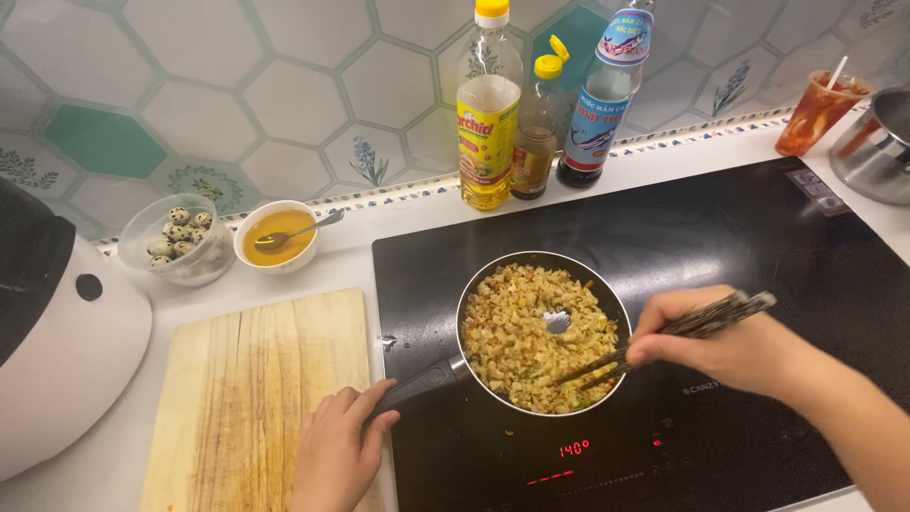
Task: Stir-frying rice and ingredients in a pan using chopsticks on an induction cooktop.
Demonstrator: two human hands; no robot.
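A person's right hand [730, 346] grips a pair of dark chopsticks [664, 341], fingers closed around the upper ends while the tips dig into a frying pan [540, 332] of chopped, browned filling on the left zone of a black induction cooktop [758, 246]. The left hand [336, 450] steadies the pan by its dark handle [417, 384], fingers curled about the grip's end, over the edge of a wooden cutting board [256, 398]. Judging by colour, the mixture looks well along: most of it is golden and crumbly, spread across nearly the whole pan, with one small bare patch near the middle where the metal shows. The red display [574, 448] is lit, so the heat appears to be on and the stirring is in progress rather than finished. Beside the board, a clear bowl of speckled quail eggs [180, 237] sits untouched, shells intact, and a white bowl of yellow beaten egg [275, 237] with a spoon resting in it has not been poured. Along the tiled wall stand a bottle of cooking oil [487, 114], a small brown sauce bottle [536, 133] with its yellow cap flipped open, and a tall fish sauce bottle [603, 95]
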